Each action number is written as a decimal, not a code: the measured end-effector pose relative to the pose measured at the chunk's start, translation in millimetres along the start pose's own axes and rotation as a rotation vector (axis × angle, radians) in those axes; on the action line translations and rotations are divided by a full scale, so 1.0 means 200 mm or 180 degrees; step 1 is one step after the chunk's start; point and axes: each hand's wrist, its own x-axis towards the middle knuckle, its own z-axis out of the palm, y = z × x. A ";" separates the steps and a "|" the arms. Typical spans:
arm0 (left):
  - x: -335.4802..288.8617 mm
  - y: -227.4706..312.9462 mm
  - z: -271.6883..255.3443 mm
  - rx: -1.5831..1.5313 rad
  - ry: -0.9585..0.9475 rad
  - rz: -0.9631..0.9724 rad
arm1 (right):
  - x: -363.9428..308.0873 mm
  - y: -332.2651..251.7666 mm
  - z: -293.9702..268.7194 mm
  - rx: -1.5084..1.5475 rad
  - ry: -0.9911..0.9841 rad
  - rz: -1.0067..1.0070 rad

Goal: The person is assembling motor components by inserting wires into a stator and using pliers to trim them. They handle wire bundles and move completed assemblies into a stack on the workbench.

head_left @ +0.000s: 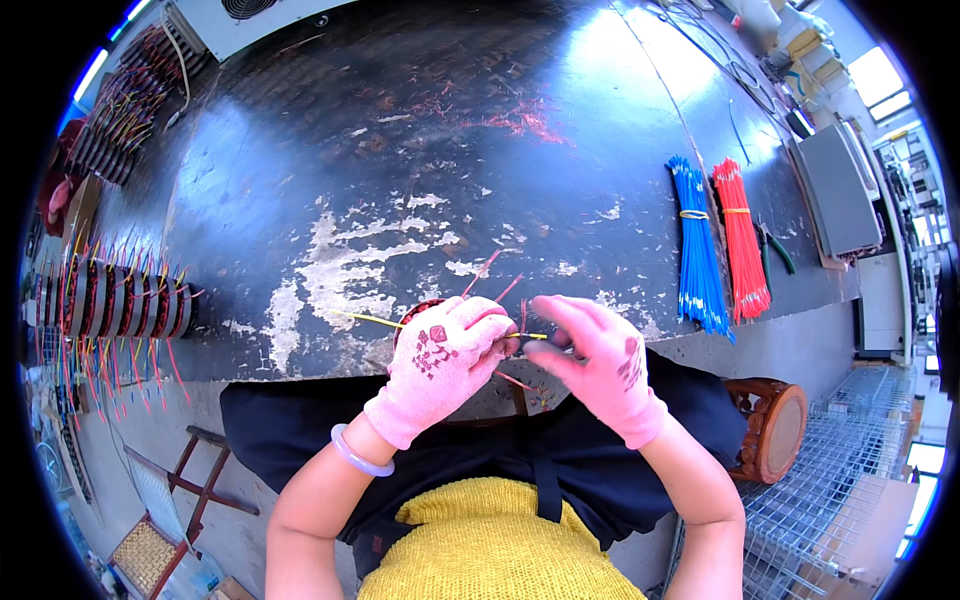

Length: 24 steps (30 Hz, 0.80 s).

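Observation:
My left hand (440, 365), in a pink glove, is closed round a small wound motor core (420, 311). Little of the core shows past the glove, only a reddish edge. Red leads (484, 272) stick up from it, and a yellow lead (368, 319) points out to the left. Facing it, my pink-gloved right hand (602, 362) has its thumb and a bent finger at a short yellow wire end (535, 336); its index finger is lifted apart from the thumb. The contact is partly hidden by the fingers. Both hands are over the table's near edge.
On the dark, worn table (400, 180) lie a blue wire bundle (697, 245), a red wire bundle (740, 240) and green-handled pliers (776, 252). Rows of cores with coloured leads (125, 300) stand at left. A wooden stool (775, 430) is at right.

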 end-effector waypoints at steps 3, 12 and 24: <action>0.00 0.00 0.00 -0.0010 0.0009 -0.0005 | -0.01 0.01 0.06 -0.1005 -0.0056 -0.0628; 0.00 -0.02 -0.01 -0.0061 -0.0096 0.0027 | 0.07 0.06 0.02 0.2984 -0.1932 0.2839; 0.01 -0.02 -0.01 -0.0002 -0.0069 0.0123 | 0.09 0.07 0.06 0.2694 -0.1460 0.2652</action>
